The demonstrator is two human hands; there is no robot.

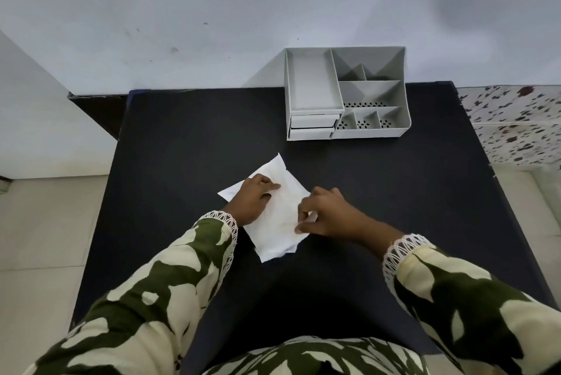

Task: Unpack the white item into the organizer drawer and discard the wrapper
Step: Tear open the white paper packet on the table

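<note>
A white wrapped item (274, 224) lies flat on the black table (188, 143), near its middle. My left hand (252, 197) presses down on the item's upper left part, fingers spread over it. My right hand (326, 213) pinches the wrapper's right edge between thumb and fingers. A grey organizer (346, 95) stands at the table's far side, right of centre, with two shut drawers (312, 127) at its lower left and several open compartments on top.
A white wall rises behind the table. Pale floor tiles lie to the left. A floral-patterned cloth surface (516, 125) adjoins the table's right edge. My patterned sleeves cover the near part of the table.
</note>
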